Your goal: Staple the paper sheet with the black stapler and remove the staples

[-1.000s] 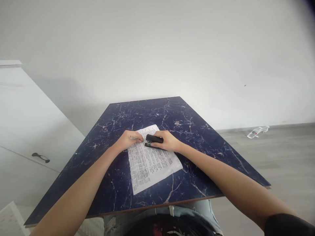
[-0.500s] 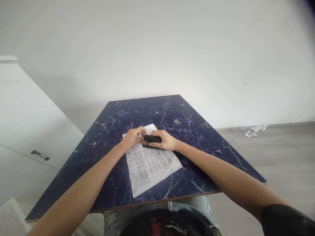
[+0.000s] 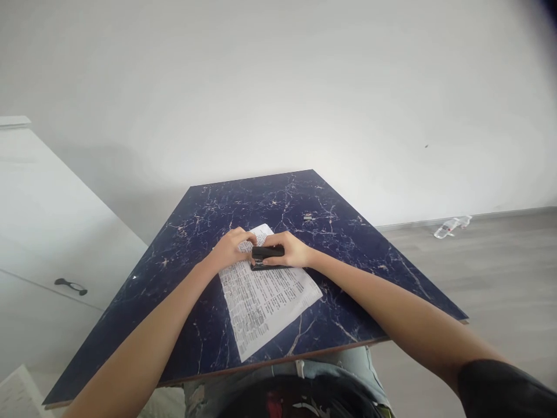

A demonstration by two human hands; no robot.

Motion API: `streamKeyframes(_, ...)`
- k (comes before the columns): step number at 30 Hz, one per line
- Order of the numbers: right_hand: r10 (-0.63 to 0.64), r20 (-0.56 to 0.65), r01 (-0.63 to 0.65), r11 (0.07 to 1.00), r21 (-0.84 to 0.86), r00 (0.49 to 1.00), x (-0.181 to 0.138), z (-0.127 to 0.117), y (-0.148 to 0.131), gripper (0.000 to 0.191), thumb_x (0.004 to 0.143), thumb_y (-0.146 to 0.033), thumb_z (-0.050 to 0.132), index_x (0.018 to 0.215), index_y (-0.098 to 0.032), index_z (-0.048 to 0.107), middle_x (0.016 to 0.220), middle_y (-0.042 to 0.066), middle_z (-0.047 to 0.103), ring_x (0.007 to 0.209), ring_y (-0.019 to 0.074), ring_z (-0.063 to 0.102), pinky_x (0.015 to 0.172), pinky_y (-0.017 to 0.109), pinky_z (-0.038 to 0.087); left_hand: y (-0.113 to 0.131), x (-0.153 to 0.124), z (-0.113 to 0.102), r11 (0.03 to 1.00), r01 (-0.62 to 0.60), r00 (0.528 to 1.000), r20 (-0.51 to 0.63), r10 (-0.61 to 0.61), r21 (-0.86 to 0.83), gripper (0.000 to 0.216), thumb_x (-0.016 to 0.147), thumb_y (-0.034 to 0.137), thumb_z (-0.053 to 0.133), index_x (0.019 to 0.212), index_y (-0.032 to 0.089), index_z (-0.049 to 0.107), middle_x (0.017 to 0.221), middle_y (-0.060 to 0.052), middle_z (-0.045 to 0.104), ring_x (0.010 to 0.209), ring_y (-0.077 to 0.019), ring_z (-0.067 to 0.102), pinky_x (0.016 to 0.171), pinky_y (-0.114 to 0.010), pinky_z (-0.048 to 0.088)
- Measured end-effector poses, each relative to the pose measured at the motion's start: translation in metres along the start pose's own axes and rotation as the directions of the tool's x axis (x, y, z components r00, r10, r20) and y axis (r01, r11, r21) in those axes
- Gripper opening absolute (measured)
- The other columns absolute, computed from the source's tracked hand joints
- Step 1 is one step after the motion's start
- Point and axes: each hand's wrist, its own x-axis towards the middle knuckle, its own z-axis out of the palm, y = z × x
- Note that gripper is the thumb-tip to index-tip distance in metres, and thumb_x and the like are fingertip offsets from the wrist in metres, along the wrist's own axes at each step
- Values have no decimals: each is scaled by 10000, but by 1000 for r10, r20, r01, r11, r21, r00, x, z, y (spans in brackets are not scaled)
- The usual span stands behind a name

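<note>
While the right hand (image 3: 292, 251) grips the black stapler (image 3: 267, 253), left hand (image 3: 231, 248) fingers pinch the printed paper (image 3: 265, 296) beside its nose.

Tabletop (image 3: 348, 273) in front of me: dark blue marble pattern, white veins. A small pale bit (image 3: 308, 217) lies on it near the far edge; I can't tell what it is. White cabinet (image 3: 52, 232) at frame left, with a black handle (image 3: 70, 285) on its front. Plain white wall (image 3: 278, 87) behind, tiny dark speck (image 3: 426, 146) upper right. Grey floor (image 3: 500, 261) at right, with a clear plastic bottle (image 3: 451, 226) lying on its side near the wall.
</note>
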Motion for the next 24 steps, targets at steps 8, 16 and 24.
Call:
streamKeyframes(8,236,-306,-316,917,-244,922,-11,-40,7,193,899,-289,706,1051,-174,735,1022,82,725,880,214,645,790,349,471,-11,0,9,895,341,939,-53,-341,286,411,970,498,609,1237,186,628,1332,-155,634,1242,-382,554,1010,-520,446)
streamKeyframes(16,348,-100,-362,896,-257,932,-27,-80,23,259,881,-285,695,1123,-211,752,1096,73,748,959,248,678,857,402,501,-1,-4,-1,937,336,942,-56,-332,98,218,989,375,607,1146,240,539,1239,-110,699,1110,-319,674,887,-424,505)
streamKeyframes(24,164,310,-154,986,-59,936,-24,-76,-9,292,889,-318,718,1168,-241,760,1142,58,737,972,224,680,846,379,527,-8,-8,-9,935,351,933,-100,-345,55,246,966,395,649,1143,244,567,1297,-122,696,1193,-328,666,939,-439,520)
